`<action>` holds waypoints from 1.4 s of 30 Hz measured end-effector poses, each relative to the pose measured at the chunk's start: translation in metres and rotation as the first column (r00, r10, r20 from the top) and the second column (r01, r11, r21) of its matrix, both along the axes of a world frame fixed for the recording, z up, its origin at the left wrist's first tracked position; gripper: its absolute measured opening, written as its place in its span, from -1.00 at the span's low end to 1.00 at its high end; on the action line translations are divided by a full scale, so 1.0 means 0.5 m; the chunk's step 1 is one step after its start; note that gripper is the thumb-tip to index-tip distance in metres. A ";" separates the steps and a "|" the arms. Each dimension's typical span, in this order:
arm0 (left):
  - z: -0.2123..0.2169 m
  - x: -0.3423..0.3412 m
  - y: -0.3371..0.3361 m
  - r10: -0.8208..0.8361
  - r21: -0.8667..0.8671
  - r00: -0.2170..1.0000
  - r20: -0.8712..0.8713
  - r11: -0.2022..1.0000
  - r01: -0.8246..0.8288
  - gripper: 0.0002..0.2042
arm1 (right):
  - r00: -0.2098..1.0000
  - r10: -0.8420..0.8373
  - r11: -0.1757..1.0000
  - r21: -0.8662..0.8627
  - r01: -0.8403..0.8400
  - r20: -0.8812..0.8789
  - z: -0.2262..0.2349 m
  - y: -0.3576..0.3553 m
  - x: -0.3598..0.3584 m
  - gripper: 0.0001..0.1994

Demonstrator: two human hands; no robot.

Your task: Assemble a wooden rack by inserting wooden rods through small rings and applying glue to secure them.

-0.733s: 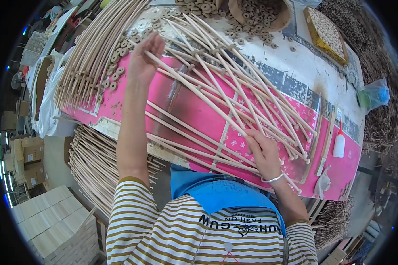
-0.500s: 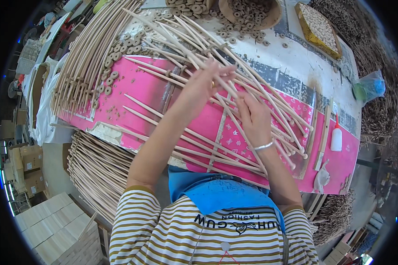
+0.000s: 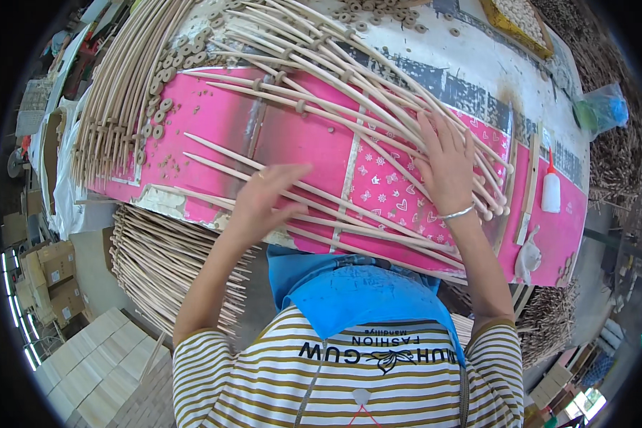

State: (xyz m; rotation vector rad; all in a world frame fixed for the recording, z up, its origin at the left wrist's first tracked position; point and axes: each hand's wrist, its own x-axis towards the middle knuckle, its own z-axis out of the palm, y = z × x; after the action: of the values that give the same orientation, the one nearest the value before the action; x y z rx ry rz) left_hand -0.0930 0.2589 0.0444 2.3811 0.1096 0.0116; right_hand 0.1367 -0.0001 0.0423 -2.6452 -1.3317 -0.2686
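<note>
My left hand [image 3: 264,196] hovers over a few pale tapered wooden sticks [image 3: 349,212] lying slantwise near the table's front edge. Its thumb and fingers are spread and hold nothing that I can see. Farther right, my right hand [image 3: 446,160] lies open, fingers stretched out, over a pile of ringed wooden sticks [image 3: 335,71]. These sticks have pointed ends toward the left and small balls at the right. Brown wooden rings sit partway along several of them. The right palm hides part of the pile, and whether it presses on the sticks I cannot tell.
A bundle of ringed sticks [image 3: 125,78] covers the table's left side, beside loose brown rings [image 3: 165,75]. At right stand a white glue bottle [image 3: 551,189] with a red tip and a wooden strip [image 3: 529,185]. A yellow box [image 3: 521,25] of pale beads is at the back.
Earlier, both hands were together at a stick over the pile. Now they are apart: the left has come nearer and to the left, the right has opened and shifted right. The view has shifted slightly.
</note>
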 end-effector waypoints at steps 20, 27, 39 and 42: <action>-0.002 0.008 -0.001 -0.467 0.557 0.883 -0.052 0.720 0.413 -0.57 | 0.852 0.197 0.974 0.194 -0.114 -0.485 -0.066 -0.132 -0.276 -0.55; 0.038 0.046 0.017 -0.585 0.589 0.808 -0.067 0.630 0.506 -0.54 | 0.728 0.108 0.993 0.044 -0.106 -0.677 -0.061 -0.143 -0.269 -0.67; 0.069 0.600 0.052 -0.091 0.111 0.919 0.384 0.992 0.052 -0.50 | 0.290 0.166 0.437 0.334 0.835 -0.943 0.049 -0.307 -0.197 -0.82; -0.031 0.750 0.059 -0.192 0.279 0.945 0.263 0.953 0.116 -0.45 | 0.155 0.217 0.403 0.233 0.885 -0.964 0.037 -0.341 -0.182 -0.78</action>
State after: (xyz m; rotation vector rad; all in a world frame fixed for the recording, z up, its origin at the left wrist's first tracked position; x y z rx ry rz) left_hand 0.2819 0.2886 0.0287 2.6135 -0.2336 0.3152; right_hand 0.0459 -0.1704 0.0609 -1.4860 0.1613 0.5202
